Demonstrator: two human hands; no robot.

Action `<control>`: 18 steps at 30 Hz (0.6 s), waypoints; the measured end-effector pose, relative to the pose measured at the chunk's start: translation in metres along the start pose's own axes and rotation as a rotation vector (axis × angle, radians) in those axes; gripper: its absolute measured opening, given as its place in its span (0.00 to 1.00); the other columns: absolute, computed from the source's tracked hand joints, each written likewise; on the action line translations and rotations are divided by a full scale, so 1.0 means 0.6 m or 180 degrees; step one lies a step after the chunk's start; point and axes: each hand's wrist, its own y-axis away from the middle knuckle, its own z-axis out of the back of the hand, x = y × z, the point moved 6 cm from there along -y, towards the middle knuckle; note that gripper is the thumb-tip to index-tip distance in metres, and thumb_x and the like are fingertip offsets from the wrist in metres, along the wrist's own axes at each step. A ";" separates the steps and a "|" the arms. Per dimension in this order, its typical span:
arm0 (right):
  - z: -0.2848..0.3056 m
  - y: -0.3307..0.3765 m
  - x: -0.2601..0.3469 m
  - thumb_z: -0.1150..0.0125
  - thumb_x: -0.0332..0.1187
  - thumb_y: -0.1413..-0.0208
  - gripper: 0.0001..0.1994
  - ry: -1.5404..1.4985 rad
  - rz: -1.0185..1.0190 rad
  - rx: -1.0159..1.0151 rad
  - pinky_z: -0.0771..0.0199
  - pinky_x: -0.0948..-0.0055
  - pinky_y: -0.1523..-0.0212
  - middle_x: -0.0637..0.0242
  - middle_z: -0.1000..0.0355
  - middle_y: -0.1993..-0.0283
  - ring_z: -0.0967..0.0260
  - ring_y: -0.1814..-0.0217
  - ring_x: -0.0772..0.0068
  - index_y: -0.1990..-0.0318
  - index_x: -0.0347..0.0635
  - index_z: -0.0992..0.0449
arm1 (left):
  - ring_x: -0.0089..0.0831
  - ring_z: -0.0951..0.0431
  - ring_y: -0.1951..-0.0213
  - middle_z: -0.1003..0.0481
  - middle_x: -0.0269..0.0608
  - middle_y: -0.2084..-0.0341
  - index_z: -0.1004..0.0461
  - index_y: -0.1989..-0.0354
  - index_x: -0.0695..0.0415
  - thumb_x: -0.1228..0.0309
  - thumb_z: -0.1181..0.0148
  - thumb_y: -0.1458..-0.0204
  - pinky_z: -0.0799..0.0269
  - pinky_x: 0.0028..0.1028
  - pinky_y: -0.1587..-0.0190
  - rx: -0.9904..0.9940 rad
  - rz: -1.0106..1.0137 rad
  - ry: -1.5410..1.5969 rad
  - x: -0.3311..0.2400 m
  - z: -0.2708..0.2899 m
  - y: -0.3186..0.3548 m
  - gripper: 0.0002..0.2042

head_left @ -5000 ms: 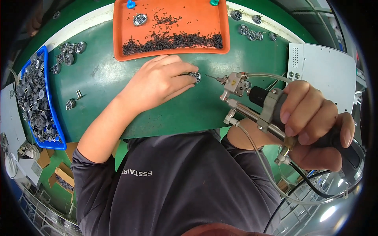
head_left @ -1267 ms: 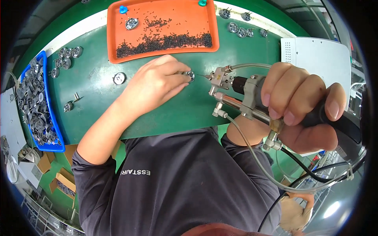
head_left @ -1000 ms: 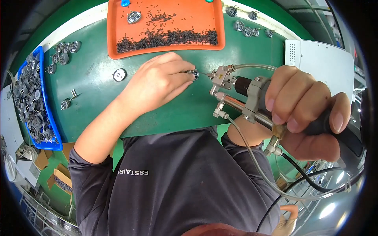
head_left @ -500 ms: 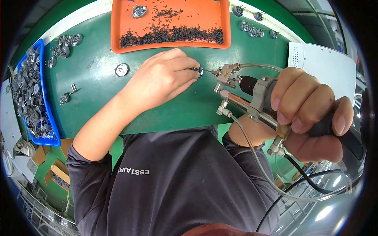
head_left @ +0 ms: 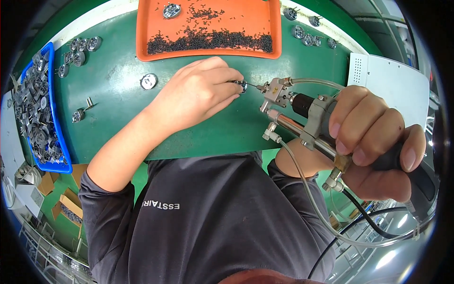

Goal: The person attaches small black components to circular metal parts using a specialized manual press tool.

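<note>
My left hand point(head_left: 201, 92) is closed on a small round black-and-silver component point(head_left: 244, 87), held by its fingertips just off the front edge of the orange tray. Most of that part is hidden behind the fingers. My right hand point(head_left: 371, 135) wraps round the grip of a dispensing gun point(head_left: 316, 124), a metal valve body with hoses attached. Its thin needle point(head_left: 254, 86) points left, and the tip meets or nearly meets the component; which of the two I cannot tell. A round component with a white face point(head_left: 148, 81) lies on the green table left of my left hand.
The orange tray point(head_left: 208, 56) holds many tiny black pieces and one round component point(head_left: 171, 10). A blue bin point(head_left: 65, 151) heaped with components stands at left. Loose components sit at far left and far right. A clear hose point(head_left: 302, 177) loops below the gun. A white panel point(head_left: 392, 80) stands at right.
The table and tray appear slightly shifted in view. Both hands keep their grips, and the needle stays at the component; the gun and right hand sit marginally lower in the picture.
</note>
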 end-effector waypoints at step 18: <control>-0.010 -0.031 -0.027 0.51 0.46 0.26 0.10 0.0116 -0.0427 -0.0121 0.36 0.66 0.71 0.73 0.38 0.74 0.41 0.79 0.74 0.50 0.54 0.32 | 0.39 0.20 0.60 0.18 0.41 0.60 0.17 0.66 0.63 0.76 0.29 0.53 0.20 0.37 0.58 -0.0019 -0.0099 -0.0032 0.000 -0.003 0.003 0.07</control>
